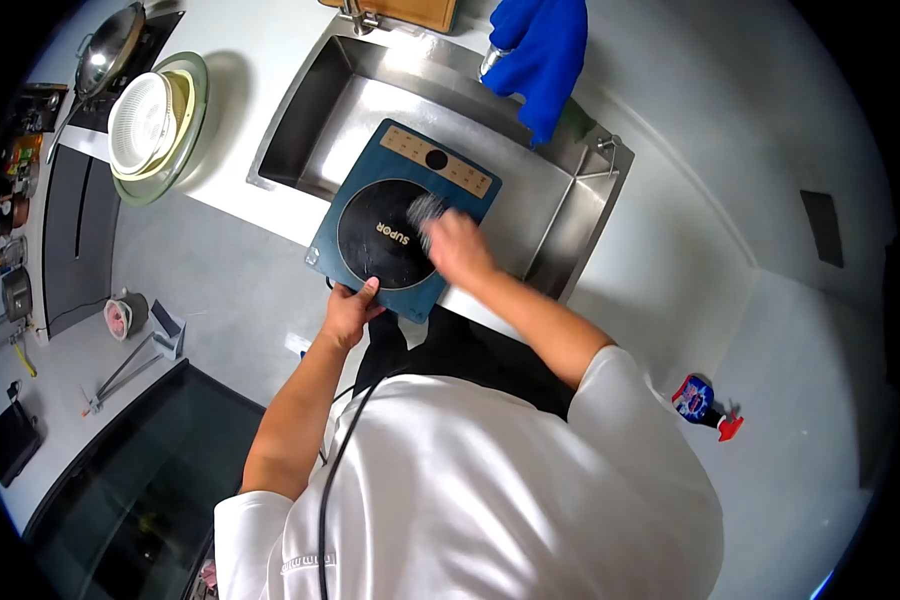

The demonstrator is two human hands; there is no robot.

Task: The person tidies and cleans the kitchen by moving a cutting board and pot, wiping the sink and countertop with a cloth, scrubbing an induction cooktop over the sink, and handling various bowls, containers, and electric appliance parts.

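A teal portable induction cooker (345,190) with a round black heating zone and a beige control strip is tilted over the front edge of the steel sink (355,115). My left hand (350,312) grips its near edge, thumb on top and fingers underneath. Above the right part of the black zone, my right hand (458,248) is closed around a grey, mesh-like scrubber (427,216), probably steel wool. Motion smears both the scrubber and the right fingers. Whether the cooker rests on the sink rim cannot be seen.
A blue cloth (545,70) hangs at the sink's far right, near a wire rack bar (560,215). Stacked basins and a white colander (142,122) stand on the left counter by a lidded wok (110,50). A spray bottle (698,398) lies at right.
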